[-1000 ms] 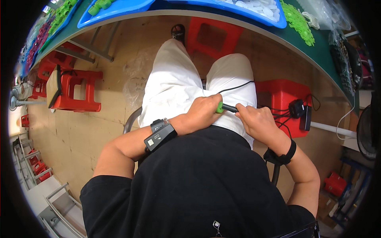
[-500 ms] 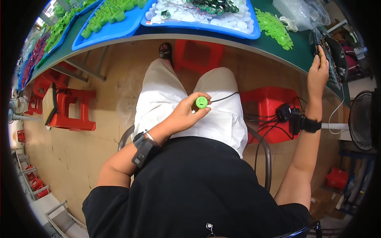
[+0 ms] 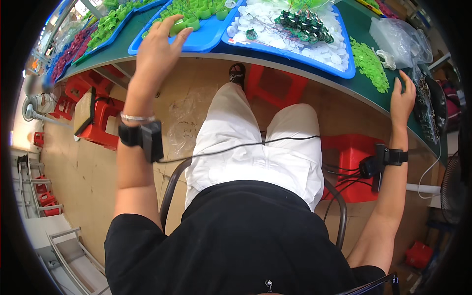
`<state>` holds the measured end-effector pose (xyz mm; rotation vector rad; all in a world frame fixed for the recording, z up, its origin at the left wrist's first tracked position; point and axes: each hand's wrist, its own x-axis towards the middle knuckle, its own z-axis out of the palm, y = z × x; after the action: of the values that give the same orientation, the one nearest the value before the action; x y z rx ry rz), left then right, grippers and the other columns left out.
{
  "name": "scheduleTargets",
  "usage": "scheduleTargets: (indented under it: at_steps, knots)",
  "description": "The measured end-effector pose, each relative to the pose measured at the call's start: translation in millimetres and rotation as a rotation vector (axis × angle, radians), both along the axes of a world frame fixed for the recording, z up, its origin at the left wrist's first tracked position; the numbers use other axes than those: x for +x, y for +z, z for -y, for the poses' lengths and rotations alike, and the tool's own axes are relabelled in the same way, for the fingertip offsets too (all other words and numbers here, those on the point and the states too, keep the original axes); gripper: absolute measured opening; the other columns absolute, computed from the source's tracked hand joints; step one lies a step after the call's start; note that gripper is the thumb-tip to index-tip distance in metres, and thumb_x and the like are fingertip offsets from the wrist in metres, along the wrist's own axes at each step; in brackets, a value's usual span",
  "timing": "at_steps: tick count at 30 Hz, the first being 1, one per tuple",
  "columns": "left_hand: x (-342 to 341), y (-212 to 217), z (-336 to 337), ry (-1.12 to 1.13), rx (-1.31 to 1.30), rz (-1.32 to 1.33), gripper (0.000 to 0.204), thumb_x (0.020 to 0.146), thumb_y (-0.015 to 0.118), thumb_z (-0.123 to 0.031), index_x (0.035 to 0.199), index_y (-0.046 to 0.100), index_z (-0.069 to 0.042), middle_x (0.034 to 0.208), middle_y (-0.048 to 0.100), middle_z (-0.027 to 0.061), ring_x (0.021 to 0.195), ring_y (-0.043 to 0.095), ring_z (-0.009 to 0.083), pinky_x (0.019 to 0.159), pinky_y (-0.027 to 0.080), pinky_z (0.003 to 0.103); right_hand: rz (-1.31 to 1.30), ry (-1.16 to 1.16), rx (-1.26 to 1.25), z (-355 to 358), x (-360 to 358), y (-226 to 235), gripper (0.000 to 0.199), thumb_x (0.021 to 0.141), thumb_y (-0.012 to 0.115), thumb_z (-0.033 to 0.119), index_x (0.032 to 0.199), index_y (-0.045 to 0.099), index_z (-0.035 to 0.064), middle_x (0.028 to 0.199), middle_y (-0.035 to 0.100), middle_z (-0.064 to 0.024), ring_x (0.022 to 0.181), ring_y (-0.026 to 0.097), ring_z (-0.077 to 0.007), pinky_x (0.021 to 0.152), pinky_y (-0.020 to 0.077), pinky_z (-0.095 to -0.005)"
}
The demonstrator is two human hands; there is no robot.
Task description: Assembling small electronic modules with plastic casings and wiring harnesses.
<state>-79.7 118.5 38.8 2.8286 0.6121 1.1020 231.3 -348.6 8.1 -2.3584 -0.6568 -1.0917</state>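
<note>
My left hand (image 3: 160, 46) reaches over the near edge of a blue tray (image 3: 201, 44) that holds light-green round cups (image 3: 201, 10) with thin wires. Its thumb and forefinger are apart beside a green cup; no grip on the cup shows. My right hand (image 3: 403, 101) is at the table's right edge with thumb and fingers spread, and nothing shows in it. Near its fingertips lies a pile of flat light-green pieces (image 3: 368, 66). Just right of it is a black bag (image 3: 435, 91) with a strip of small metallic parts.
A second blue tray (image 3: 351, 69) holds white translucent pieces (image 3: 250, 22) and green circuit boards (image 3: 305, 27). A clear plastic bag (image 3: 403, 37) sits at the right of the green table. Red stools (image 3: 351, 147) stand on both sides. A black cable (image 3: 236, 146) crosses my lap.
My left hand has gone from my lap, where it held a round green cup, up to the blue tray. My right hand has drawn back slightly from the dark items at the table's right.
</note>
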Motion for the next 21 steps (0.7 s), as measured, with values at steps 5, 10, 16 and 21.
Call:
scheduleTargets:
  at_steps: [5, 10, 16, 21]
  knots:
    - [33.2, 15.7, -44.1, 0.095, 0.093, -0.575, 0.036, 0.09, 0.06, -0.04, 0.12, 0.063, -0.02, 0.108, 0.059, 0.0145, 0.102, 0.059, 0.0328, 0.087, 0.048, 0.041, 0.08, 0.406, -0.043, -101.3, -64.8, 37.8, 0.023, 0.089, 0.06, 0.009, 0.111, 0.066, 0.0093, 0.113, 0.064, -0.0109, 0.109, 0.057, -0.0285, 0.095, 0.0432, -0.0372]
    - [64.8, 25.6, -55.2, 0.04, 0.373, -0.47, 0.035, 0.088, 0.063, -0.035, 0.113, 0.066, -0.012, 0.104, 0.061, 0.013, 0.096, 0.062, 0.0293, 0.084, 0.05, 0.039, 0.063, 0.77, -0.07, -176.4, -93.7, 53.5, 0.023, 0.088, 0.06, 0.01, 0.11, 0.064, 0.0074, 0.114, 0.063, -0.013, 0.102, 0.059, -0.0323, 0.091, 0.0463, -0.039]
    - [107.7, 54.5, -24.2, -0.221, 0.195, -0.008, 0.021, 0.081, 0.066, -0.024, 0.086, 0.07, -0.004, 0.087, 0.064, 0.021, 0.085, 0.062, 0.038, 0.079, 0.05, 0.044, -0.094, 0.966, -0.236, -282.6, -98.3, 67.0, 0.034, 0.08, 0.065, 0.027, 0.105, 0.066, 0.0039, 0.109, 0.063, -0.0231, 0.102, 0.06, -0.0398, 0.085, 0.0474, -0.0436]
    - [126.5, 57.1, -12.2, -0.294, -0.234, 0.006, 0.019, 0.083, 0.062, -0.018, 0.09, 0.069, -0.001, 0.083, 0.067, 0.0198, 0.079, 0.066, 0.0345, 0.072, 0.052, 0.04, -0.179, 0.879, -0.453, -366.1, -84.5, 57.8, 0.024, 0.085, 0.056, 0.006, 0.108, 0.062, 0.0016, 0.112, 0.063, -0.0182, 0.098, 0.063, -0.0358, 0.082, 0.0515, -0.0407]
